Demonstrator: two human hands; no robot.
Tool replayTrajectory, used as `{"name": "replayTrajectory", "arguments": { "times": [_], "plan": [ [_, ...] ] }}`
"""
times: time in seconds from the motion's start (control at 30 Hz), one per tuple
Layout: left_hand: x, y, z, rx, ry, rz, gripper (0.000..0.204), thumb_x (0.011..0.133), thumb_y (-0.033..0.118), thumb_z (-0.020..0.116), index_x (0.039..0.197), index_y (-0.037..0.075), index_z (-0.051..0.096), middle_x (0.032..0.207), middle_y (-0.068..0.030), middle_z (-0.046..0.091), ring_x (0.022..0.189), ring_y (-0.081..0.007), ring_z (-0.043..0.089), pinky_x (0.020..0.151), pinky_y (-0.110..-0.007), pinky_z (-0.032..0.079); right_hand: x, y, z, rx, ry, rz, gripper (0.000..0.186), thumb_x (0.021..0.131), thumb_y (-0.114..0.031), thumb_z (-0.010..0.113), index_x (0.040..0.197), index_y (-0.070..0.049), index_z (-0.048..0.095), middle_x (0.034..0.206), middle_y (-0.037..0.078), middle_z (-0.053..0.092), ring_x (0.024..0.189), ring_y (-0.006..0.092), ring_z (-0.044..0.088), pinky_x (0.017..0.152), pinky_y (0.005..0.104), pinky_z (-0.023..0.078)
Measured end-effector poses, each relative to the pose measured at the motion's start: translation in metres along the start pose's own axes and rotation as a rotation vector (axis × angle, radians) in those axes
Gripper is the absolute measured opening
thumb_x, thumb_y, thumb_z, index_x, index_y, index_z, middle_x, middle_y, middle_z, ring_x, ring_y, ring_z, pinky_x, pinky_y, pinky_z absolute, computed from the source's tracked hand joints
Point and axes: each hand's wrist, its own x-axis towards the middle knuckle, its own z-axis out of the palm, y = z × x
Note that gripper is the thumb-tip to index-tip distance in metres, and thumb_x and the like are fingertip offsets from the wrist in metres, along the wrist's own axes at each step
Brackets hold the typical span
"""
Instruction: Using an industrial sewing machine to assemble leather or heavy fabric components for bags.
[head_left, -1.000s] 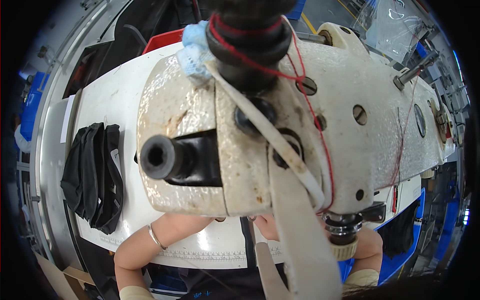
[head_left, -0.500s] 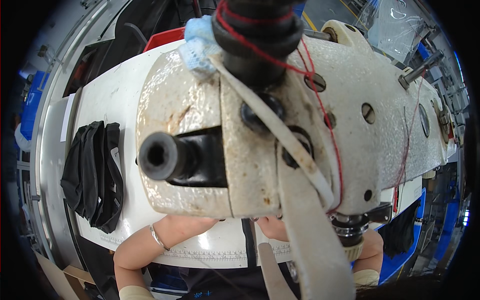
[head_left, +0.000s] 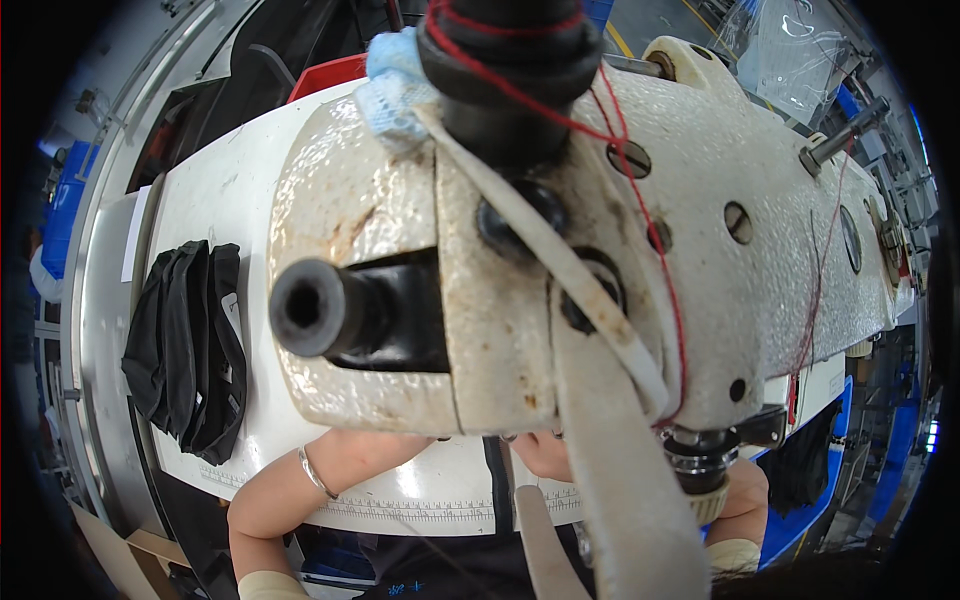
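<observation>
A large off-white sewing machine head (head_left: 350, 400) fills the middle of the view and hides the work area under it. My left hand (head_left: 385, 448) reaches in below its lower edge from the left, with a silver bangle on the wrist; the fingers are hidden behind the machine. On the other side, my right hand (head_left: 541, 456) shows only in part, its fingers covered too. Between the two hands a narrow black fabric strip (head_left: 497, 487) runs from under the machine to the table's near edge. Whether either hand grips it cannot be seen.
Folded black fabric pieces (head_left: 190, 350) lie on the white table (head_left: 255, 200) at left. Red thread (head_left: 668, 290) runs down the machine past a pale lever (head_left: 620, 470). A light blue cloth (head_left: 392, 95) is wedged at the top. More black fabric (head_left: 800, 465) sits at right.
The machine head appears slightly further left in the picture. My hands and the black strip stay almost exactly where they were.
</observation>
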Motion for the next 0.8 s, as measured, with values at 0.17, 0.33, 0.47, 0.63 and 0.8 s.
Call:
{"name": "replayTrajectory", "arguments": {
  "times": [0.17, 0.33, 0.47, 0.63, 0.8],
  "plan": [
    [-0.002, -0.002, 0.001, -0.056, -0.056, 0.001, 0.035, 0.084, 0.016, 0.053, 0.119, 0.013, 0.058, 0.117, -0.0089, 0.059, 0.108, -0.0261, 0.056, 0.094, -0.038, 0.043, 0.001, -0.002, -0.002, -0.002, -0.040, 0.002, 0.031, 0.070, -0.016, 0.058, 0.092, 0.004, 0.062, 0.090, 0.017, 0.058, 0.087, 0.0324, 0.053, 0.075, 0.0450, 0.048],
    [-0.001, -0.004, 0.001, -0.105, -0.111, 0.004, 0.036, 0.083, 0.015, 0.054, 0.118, 0.013, 0.058, 0.117, -0.0089, 0.059, 0.108, -0.0261, 0.056, 0.094, -0.038, 0.044, 0.004, 0.003, -0.012, -0.014, -0.101, -0.007, 0.032, 0.075, -0.016, 0.058, 0.099, 0.004, 0.062, 0.092, 0.010, 0.058, 0.086, 0.0251, 0.052, 0.078, 0.0401, 0.048],
    [0.001, -0.001, 0.001, -0.027, -0.018, 0.067, 0.038, 0.081, 0.010, 0.054, 0.119, 0.009, 0.056, 0.116, -0.0101, 0.059, 0.108, -0.0274, 0.057, 0.095, -0.038, 0.044, 0.008, 0.008, -0.024, -0.045, -0.196, -0.039, 0.033, 0.079, -0.016, 0.057, 0.105, 0.004, 0.062, 0.094, 0.005, 0.058, 0.086, 0.0193, 0.052, 0.081, 0.0361, 0.049],
    [0.004, 0.008, 0.001, 0.047, 0.061, 0.100, 0.037, 0.076, 0.005, 0.055, 0.113, 0.003, 0.059, 0.109, -0.0133, 0.060, 0.105, -0.0279, 0.058, 0.092, -0.037, 0.047, 0.020, 0.019, -0.021, -0.084, -0.102, -0.106, 0.030, 0.080, -0.016, 0.057, 0.103, 0.002, 0.063, 0.093, 0.001, 0.057, 0.085, 0.0149, 0.052, 0.080, 0.0332, 0.048],
    [0.008, 0.016, 0.000, -0.075, 0.190, 0.042, 0.033, 0.069, 0.004, 0.060, 0.101, 0.001, 0.065, 0.097, -0.0147, 0.063, 0.093, -0.0282, 0.062, 0.082, -0.039, 0.050, 0.021, 0.019, -0.024, -0.012, -0.104, -0.145, 0.030, 0.086, -0.016, 0.055, 0.113, -0.003, 0.055, 0.111, 0.007, 0.053, 0.101, 0.0164, 0.051, 0.090, 0.0333, 0.043]
  ]
}}
